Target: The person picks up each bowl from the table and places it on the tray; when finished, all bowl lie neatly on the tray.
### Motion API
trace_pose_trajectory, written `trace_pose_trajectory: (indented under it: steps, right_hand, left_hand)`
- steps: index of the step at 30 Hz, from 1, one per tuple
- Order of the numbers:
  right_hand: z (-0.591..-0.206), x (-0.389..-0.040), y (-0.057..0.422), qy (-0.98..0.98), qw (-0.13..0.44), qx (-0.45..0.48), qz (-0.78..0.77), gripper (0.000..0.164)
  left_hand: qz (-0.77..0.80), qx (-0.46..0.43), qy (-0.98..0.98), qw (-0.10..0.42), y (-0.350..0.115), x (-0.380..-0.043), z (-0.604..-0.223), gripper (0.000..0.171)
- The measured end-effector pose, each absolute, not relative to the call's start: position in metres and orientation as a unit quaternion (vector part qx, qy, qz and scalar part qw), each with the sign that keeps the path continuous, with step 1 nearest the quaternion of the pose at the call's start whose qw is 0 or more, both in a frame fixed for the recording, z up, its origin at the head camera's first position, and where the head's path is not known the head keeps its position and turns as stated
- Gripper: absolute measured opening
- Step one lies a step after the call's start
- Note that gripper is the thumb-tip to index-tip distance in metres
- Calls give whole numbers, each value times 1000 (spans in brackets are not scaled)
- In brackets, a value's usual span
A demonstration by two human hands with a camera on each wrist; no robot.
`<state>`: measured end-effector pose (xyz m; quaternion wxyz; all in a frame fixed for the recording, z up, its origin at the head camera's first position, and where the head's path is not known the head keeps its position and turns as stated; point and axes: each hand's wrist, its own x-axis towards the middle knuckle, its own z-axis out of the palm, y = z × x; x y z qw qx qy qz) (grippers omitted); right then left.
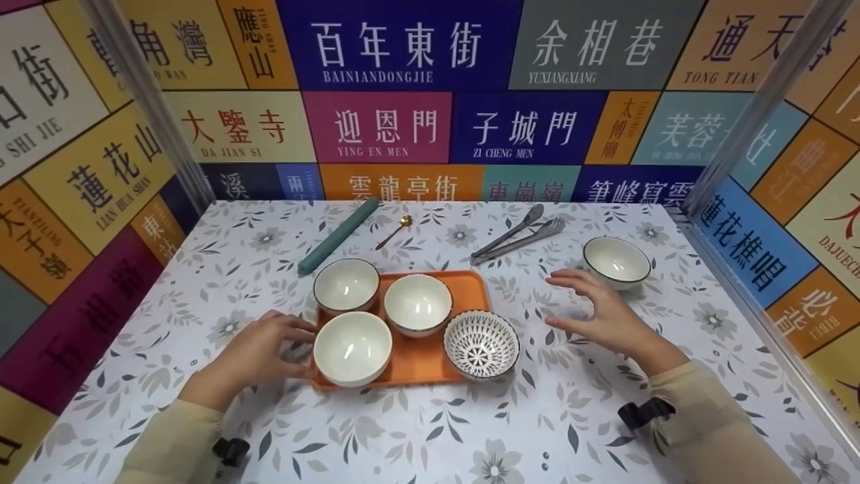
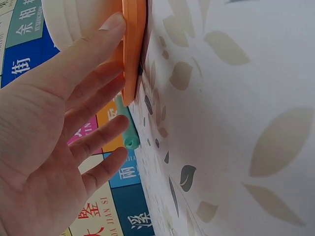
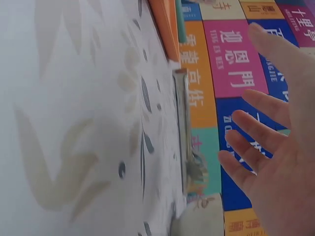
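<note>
An orange tray (image 1: 418, 366) lies mid-table with several bowls on it. Two plain white bowls, a rear one (image 1: 347, 286) and a front one (image 1: 353, 349), sit on its left side. Another white bowl (image 1: 418, 304) sits near its middle, and a black-patterned bowl (image 1: 482, 344) is at its front right corner. My left hand (image 1: 269, 349) is at the tray's left edge, fingers extended; in the left wrist view the thumb (image 2: 114, 22) reaches the tray's rim. My right hand (image 1: 601, 316) hovers right of the tray, fingers spread, holding nothing. Just behind it stands a lone white bowl (image 1: 617, 261).
Behind the tray lie a green rod (image 1: 339, 235), a small gold spoon (image 1: 394, 232) and grey tongs (image 1: 517, 236). Patterned sign panels (image 1: 403, 47) wall in the back and both sides of the floral-covered table (image 1: 376, 437).
</note>
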<state>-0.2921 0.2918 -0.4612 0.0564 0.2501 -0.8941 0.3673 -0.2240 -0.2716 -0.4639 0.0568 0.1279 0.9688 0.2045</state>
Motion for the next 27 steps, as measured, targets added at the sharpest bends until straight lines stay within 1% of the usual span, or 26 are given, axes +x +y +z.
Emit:
trace_pose_trajectory:
  steps: [7, 10, 16, 20, 27]
  right_hand:
    - [-453, -303, 317, -909, 105, 205, 347, 64]
    - [-451, -308, 329, -916, 113, 187, 336, 66]
    - [-451, -315, 350, -924, 122, 154, 329, 70]
    - [-450, -319, 361, -931, 119, 127, 321, 75]
    - [-445, -326, 378, -945, 87, 72, 308, 92]
  left_hand:
    - [197, 143, 969, 43, -272, -224, -464, 49]
    - [191, 151, 969, 38, -272, -223, -464, 48]
    - [200, 137, 969, 49, -272, -223, -464, 50]
    - [200, 139, 969, 48, -272, -223, -463, 50]
    - [200, 143, 968, 47, -272, -225, -463, 52]
